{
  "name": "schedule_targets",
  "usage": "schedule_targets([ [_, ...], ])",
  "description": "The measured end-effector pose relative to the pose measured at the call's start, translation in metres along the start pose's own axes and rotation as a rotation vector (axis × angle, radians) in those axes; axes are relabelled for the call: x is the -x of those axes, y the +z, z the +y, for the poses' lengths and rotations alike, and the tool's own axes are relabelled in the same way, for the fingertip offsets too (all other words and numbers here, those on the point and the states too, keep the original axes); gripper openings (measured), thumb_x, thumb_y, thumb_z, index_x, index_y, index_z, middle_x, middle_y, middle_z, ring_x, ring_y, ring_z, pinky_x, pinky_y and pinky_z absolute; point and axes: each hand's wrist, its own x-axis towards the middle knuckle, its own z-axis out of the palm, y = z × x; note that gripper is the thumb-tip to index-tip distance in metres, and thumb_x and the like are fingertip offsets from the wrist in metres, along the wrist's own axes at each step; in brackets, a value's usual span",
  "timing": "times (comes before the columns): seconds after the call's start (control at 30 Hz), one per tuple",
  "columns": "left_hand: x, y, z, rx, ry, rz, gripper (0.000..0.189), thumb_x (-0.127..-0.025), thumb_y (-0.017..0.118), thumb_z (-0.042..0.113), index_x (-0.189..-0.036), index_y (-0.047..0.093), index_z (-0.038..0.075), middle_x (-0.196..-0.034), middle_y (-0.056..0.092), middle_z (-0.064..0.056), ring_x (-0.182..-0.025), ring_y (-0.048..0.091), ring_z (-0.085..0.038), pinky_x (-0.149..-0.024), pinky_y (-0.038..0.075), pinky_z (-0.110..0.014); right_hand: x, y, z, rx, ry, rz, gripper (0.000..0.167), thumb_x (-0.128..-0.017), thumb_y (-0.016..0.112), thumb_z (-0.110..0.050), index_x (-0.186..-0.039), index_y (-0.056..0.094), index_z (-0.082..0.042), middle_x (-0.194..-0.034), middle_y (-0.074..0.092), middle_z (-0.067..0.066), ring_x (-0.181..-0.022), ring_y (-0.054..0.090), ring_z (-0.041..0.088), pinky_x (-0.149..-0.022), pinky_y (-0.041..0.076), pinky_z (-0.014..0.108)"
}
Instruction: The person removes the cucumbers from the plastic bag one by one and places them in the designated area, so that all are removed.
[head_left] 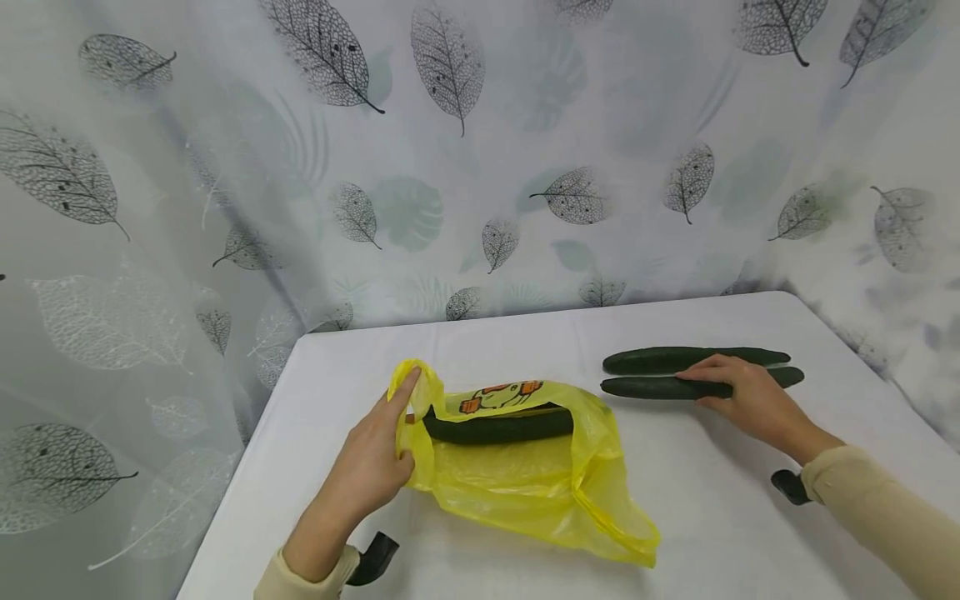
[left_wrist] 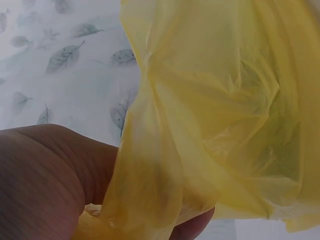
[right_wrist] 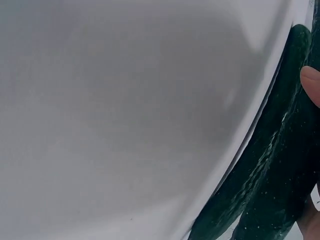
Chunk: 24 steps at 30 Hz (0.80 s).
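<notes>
Head view: left hand (head_left: 369,462) pinches yellow bag (head_left: 510,483), bagged cucumber (head_left: 498,429) inside; right hand (head_left: 753,402) grips near cucumber (head_left: 645,388) beside far cucumber (head_left: 663,360), right on surface (head_left: 720,517). Likely bagging step; next move calls for leftward lift.

Head view: worn high, facing forward and down, widest, spanning table (head_left: 720,508) and curtain (head_left: 637,125); left-wrist view: at left hand (head_left: 371,467), very close, facing bag (head_left: 506,487), shared with head view; right-wrist view: at right hand (head_left: 753,404), close, cucumbers (head_left: 675,358) along right edge, also shared with head view.
</notes>
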Motion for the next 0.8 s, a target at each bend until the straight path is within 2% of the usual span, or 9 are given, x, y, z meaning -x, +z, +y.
schedule_targets([
  [0.33, 0.0, -0.001, 0.0, -0.002, -0.015, -0.007, 0.099, -0.074, 0.06, -0.014, -0.162, 0.028, 0.018, -0.158, 0.037, -0.015, -0.113, 0.061, -0.031, -0.086, 0.05, -0.045, 0.005, -0.006, 0.017, -0.006, 0.044, -0.073, 0.05, -0.075, 0.084, 0.0, -0.122, 0.075, -0.014, -0.118, 0.067, 0.011, -0.112, 0.06, 0.042, -0.086, 0.047, 0.061],
  [0.8, 0.0, -0.002, 0.003, 0.005, -0.017, -0.017, 0.1, -0.074, 0.061, -0.015, -0.162, 0.027, 0.017, -0.158, 0.038, -0.016, -0.113, 0.063, -0.029, -0.08, 0.051, -0.042, 0.005, -0.004, 0.029, -0.054, 0.092, -0.201, 0.046, -0.079, 0.082, -0.005, -0.124, 0.073, -0.01, -0.126, 0.063, 0.021, -0.118, 0.055, 0.049, -0.091, 0.045, 0.064],
])
